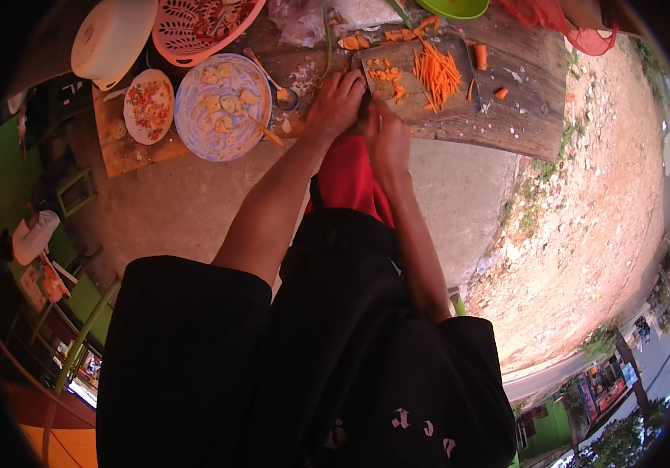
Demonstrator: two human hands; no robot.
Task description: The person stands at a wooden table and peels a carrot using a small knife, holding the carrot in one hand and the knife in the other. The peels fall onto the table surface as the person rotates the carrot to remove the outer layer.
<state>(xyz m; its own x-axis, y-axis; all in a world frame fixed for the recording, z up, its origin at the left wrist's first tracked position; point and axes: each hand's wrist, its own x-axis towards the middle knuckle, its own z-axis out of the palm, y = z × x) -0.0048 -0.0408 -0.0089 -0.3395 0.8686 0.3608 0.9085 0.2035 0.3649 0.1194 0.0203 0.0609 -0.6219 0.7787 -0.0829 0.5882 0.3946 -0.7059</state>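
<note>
A dark cutting board lies on the wooden table, with a heap of orange carrot strips and small cut carrot pieces on it. My left hand is at the board's near left corner, its fingers curled; what they hold, if anything, is hidden. Just right of it, my right hand is closed at the table's near edge. Something dark shows between the two hands, too unclear to name. A carrot chunk and a smaller carrot end lie right of the board.
Left on the table are a blue-and-white bowl with food scraps, a metal spoon, a plate of chopped red bits, a pink basket and a pale container. A green bowl stands at the back.
</note>
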